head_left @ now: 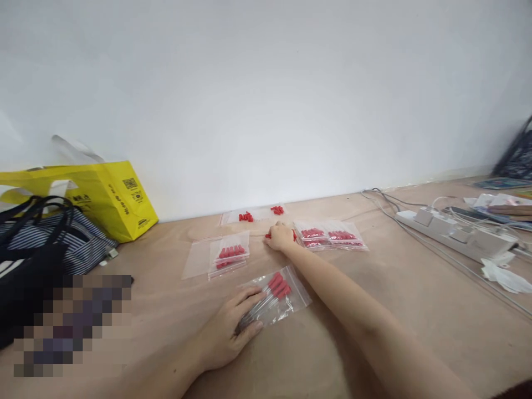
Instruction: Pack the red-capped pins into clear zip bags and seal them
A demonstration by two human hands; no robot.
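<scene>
Clear plastic wraps the tools in the bag, which lies flat in the near half of the worktop, in front of the person. Inside, red handles point toward the far right, and metal shafts run back toward the near left, so the bundle's long axis slants across the worktop. The left hand is the nearer one: its thumb lies on the near side of the shafts and its other fingers on the far side, closed over that end of the bag. From these fingertips the handles lie just beyond, to the right and a little farther away.

The right hand reaches past the bag toward the far edge, its forearm crossing just right of the bag's corner. Red pieces show beside this hand, on both sides; its fingertips are hidden, so whether they are apart or clamped cannot be told.

Farther out, the left bags overlap left of the right hand, and the right bags lie just to its right. The far bags lie near the far edge, by the wall. A power strip stands well to the right, a yellow tote at the far left.
</scene>
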